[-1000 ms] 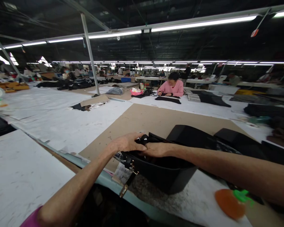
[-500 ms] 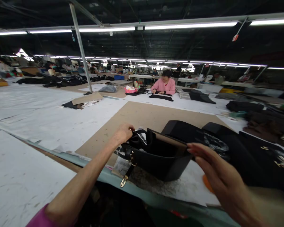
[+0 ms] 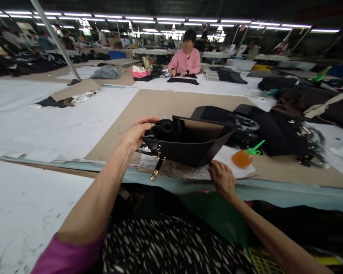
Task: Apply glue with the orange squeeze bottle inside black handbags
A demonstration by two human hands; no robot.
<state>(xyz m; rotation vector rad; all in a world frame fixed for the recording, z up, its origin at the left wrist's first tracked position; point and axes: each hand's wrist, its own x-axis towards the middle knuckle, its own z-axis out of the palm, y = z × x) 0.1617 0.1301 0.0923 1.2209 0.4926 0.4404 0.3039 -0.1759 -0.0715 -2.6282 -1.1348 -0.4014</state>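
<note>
A black bag (image 3: 185, 152) lies on its side near the table's front edge, its mouth open and showing a brown inner panel. My left hand (image 3: 138, 133) is closed on the bag's left end, fingertips at the dark cloth bunched inside. A strap with a gold metal tip (image 3: 156, 171) hangs from the bag's front. My right hand (image 3: 223, 177) rests at the bag's lower right corner, by a stained white sheet (image 3: 174, 170); its fingers are bent, and what they hold, if anything, is hidden.
An orange bottle with a green nozzle (image 3: 242, 158) lies to the right. Behind it are more black bags (image 3: 282, 131) with metal fittings. Across the table (image 3: 108, 102) sits a person in pink (image 3: 185, 61). A metal pole (image 3: 55, 40) stands at the left.
The view has tilted down. My right hand has moved from the bag's upper right rim down to its lower right corner. My left hand remains at the left end.
</note>
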